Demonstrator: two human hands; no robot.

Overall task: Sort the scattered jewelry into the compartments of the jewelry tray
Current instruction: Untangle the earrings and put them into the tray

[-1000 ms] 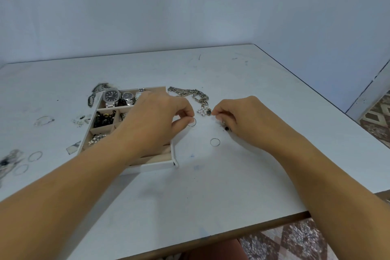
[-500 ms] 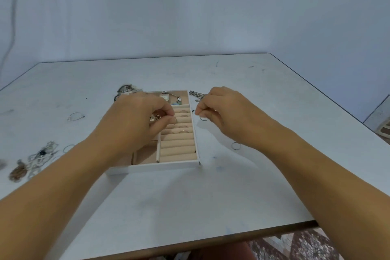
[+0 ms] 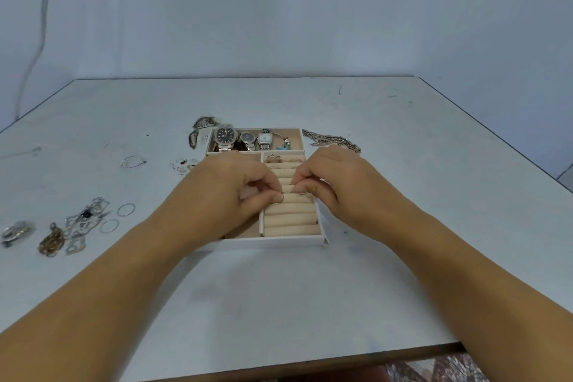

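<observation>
A white jewelry tray (image 3: pixel 273 241) with beige lining sits mid-table. Its far compartment holds three watches (image 3: pixel 225 137) and a bangle. The right side is a column of ring rolls (image 3: pixel 291 220) with a few rings (image 3: pixel 274 158) near the top. My left hand (image 3: pixel 226 192) pinches a thin silver ring (image 3: pixel 278 198) against the rolls. My right hand (image 3: pixel 335 183) pinches a second thin ring (image 3: pixel 301 193) just beside it on the same rolls. The tray's left compartments are hidden under my left hand.
A silver chain (image 3: pixel 331 139) lies right of the tray. Loose pieces lie left: two thin rings (image 3: pixel 125 209), a chain-link bracelet (image 3: pixel 83 223), a brown pendant (image 3: pixel 51 242), a bangle (image 3: pixel 133 162), small earrings (image 3: pixel 183 164). The table's front edge (image 3: pixel 310 364) is near.
Both hands moved from the table right of the tray onto the ring rolls, each carrying a thin ring. The view shifted so the tray sits centred.
</observation>
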